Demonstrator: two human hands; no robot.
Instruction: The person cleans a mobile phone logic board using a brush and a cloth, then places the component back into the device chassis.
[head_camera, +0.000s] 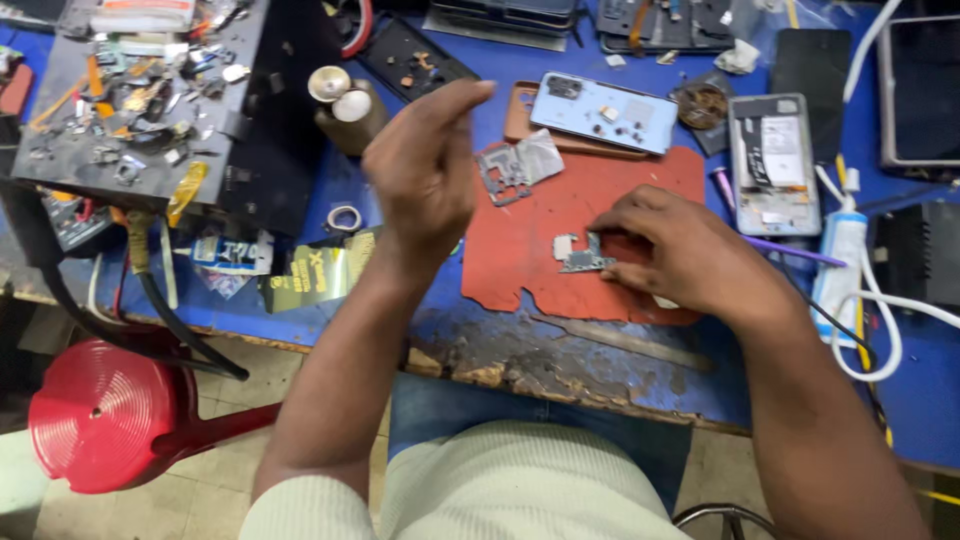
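My right hand (680, 248) rests on a red work mat (520, 250) and pins a small grey circuit board (580, 256) under its fingertips. My left hand (425, 165) is raised above the bench, fingers loosely curled; whether it pinches anything I cannot tell. Beyond it, at the mat's upper edge, lies a silver metal shield frame (515, 165). A light blue phone back (603, 112) with tiny screws on it sits on an orange case behind the mat.
An opened phone body (773, 160) lies right of the mat, beside a white glue tube (840, 262) and white cables. A grey tray of scrap parts (130, 100) stands at left, two capped bottles (345, 105) beside it. A red stool (100, 415) stands below left. The blue bench edge is chipped.
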